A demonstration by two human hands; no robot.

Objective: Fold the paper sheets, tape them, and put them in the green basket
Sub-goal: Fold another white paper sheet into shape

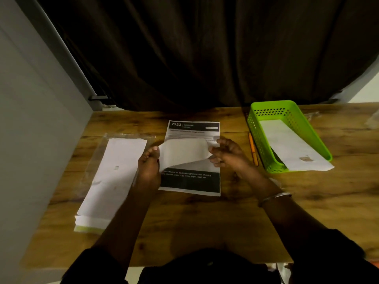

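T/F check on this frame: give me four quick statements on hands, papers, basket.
1. Both the left hand and the right hand hold a white sheet above the printed page. True.
2. An orange pencil lies on the table beside the green basket. True.
3. The green basket is empty. False: a folded paper lies in it, its near end poking over the rim.
4. The paper stack lies right of the printed page. False: it lies to the left.
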